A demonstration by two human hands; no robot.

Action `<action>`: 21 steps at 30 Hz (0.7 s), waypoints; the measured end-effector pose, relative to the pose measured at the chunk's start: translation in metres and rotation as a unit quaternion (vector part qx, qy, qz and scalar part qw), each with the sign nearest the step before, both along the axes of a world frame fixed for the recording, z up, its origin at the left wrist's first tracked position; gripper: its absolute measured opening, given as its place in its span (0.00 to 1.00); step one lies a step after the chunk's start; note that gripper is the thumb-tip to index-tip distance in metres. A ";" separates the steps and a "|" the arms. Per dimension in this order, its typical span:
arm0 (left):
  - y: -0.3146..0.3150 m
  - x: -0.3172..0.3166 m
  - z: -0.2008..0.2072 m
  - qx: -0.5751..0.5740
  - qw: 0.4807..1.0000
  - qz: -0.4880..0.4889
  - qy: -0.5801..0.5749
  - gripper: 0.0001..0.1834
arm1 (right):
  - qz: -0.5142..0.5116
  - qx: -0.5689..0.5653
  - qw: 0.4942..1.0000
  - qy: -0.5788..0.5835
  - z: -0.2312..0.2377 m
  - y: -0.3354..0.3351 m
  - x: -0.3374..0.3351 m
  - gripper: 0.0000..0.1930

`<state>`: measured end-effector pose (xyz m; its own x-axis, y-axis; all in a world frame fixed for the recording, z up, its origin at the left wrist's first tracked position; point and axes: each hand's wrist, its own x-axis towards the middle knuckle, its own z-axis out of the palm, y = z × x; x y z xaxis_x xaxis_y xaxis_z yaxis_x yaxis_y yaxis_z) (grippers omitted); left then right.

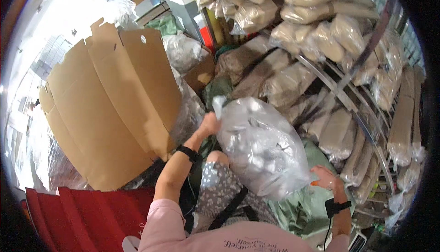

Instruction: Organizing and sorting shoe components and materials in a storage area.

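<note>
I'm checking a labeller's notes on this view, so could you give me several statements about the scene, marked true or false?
1. The clear plastic bag is between the left hand and the right hand. True.
2. The large cardboard piece is to the right of the bag. False: the large cardboard piece is to its left.
3. A black band is worn at the left wrist. True.
4. The person's top is green. False: the top is pink.
5. Plastic-wrapped bundles are at the right of the view. True.
</note>
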<state>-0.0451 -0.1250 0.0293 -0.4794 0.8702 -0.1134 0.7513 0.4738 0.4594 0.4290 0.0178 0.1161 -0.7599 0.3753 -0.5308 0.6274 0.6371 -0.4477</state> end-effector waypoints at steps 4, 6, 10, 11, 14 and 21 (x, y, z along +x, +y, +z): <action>0.039 -0.024 0.006 -0.195 0.958 -0.206 0.029 0.13 | -0.059 0.240 0.931 0.270 0.042 0.063 -0.054 0.21; 0.066 -0.045 0.033 0.036 0.972 0.035 -0.229 0.14 | -0.064 0.311 0.899 0.303 0.061 0.095 -0.092 0.22; 0.117 -0.102 0.034 0.243 0.863 0.404 -0.180 0.15 | -0.016 0.503 0.808 0.308 0.052 0.149 -0.164 0.27; 0.131 -0.119 0.021 0.293 0.821 0.451 -0.189 0.16 | -0.031 0.543 0.788 0.289 0.046 0.161 -0.175 0.28; 0.169 -0.162 -0.014 0.296 0.775 0.508 -0.233 0.23 | -0.076 0.566 0.806 0.155 0.025 0.189 -0.180 0.32; 0.185 -0.324 -0.110 0.357 0.653 0.641 -0.189 0.39 | -0.170 0.641 0.745 0.077 -0.008 0.209 -0.183 0.29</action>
